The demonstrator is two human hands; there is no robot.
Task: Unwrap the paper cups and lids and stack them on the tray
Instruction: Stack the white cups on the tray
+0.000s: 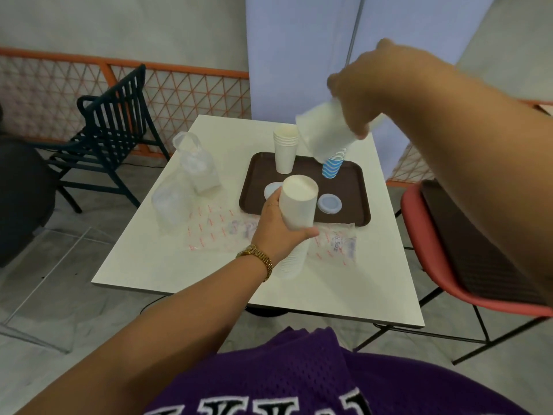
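On the table [155,265], wrappers [191,175] lie left of the tray [353,211], which holds cup stacks [285,151] behind lids [329,203].

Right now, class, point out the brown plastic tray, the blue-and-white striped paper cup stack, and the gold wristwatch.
brown plastic tray [353,187], head view: bare right part of its floor.
blue-and-white striped paper cup stack [331,168], head view: lowest cup's side.
gold wristwatch [259,256], head view: band on left wrist.

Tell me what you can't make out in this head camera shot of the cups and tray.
- Right hand: its white cup stack is motion-blurred, so no cup count.
- Blue-striped cups: top hidden by that stack; touching or apart, cannot tell.
- Left lid pile on the tray: mostly covered by the left hand and its cup stack.
- Printing on the plastic wrappers: too small to read.
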